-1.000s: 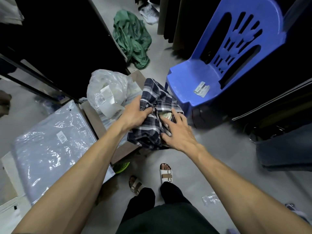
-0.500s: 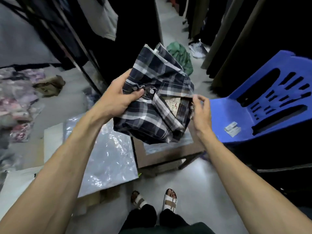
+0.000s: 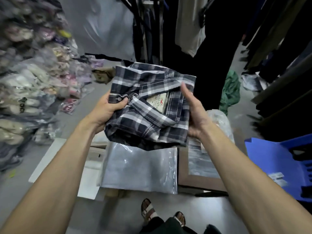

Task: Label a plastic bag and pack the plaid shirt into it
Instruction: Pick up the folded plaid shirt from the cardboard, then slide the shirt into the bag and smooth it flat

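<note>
While both hands grip it, left hand (image 3: 108, 110) at nine o'clock, right hand (image 3: 195, 114) at three, the folded plaid shirt (image 3: 150, 105) hangs above a plastic bag (image 3: 140, 169).

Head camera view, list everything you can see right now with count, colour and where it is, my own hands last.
plaid shirt: one, navy and white, folded, held above the bags
plastic bags: flat stack, clear grey, below the shirt
packed garments: pile, mixed pastel, left, blurred
chair: one, blue, right
green cloth: one, floor, right of the shirt
hanging clothes: several, dark and beige, top
sandalled feet: two, bottom
left hand: gripping the shirt's left edge
right hand: supporting the shirt's right edge
</note>
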